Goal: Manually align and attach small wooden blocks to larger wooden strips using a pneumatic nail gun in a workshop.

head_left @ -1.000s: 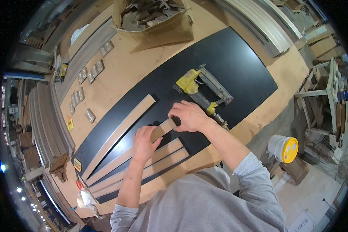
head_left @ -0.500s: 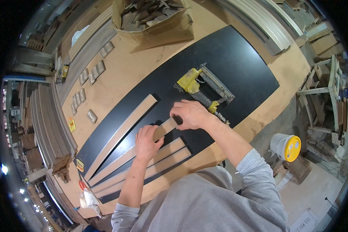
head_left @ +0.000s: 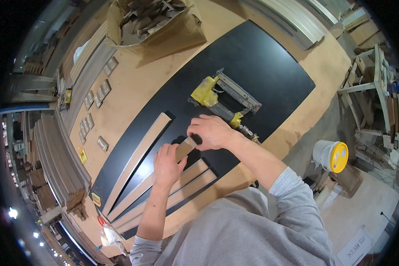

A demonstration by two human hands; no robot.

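Observation:
A long, pale wooden strip lies slantwise on a black curved panel. My left hand is closed over it, fingers bent across its top. At its far end my right hand pinches the tip, where a small dark end shows by the fingers. To the left lies another strip with a light edge. Two more strips, a nearer one and one beside it, rest by my left forearm. Beyond my right hand a yellow and black nail gun lies on its side.
A cardboard box of wood offcuts stands at the back. Several small metal-looking pieces lie in groups on the wooden table. Stacked strips fill the left side. On the right stands a white bucket with a yellow lid.
My view has shifted, so the box, nail gun and panel sit further left. My two hands are slightly closer together on the strip, with less of it showing between them.

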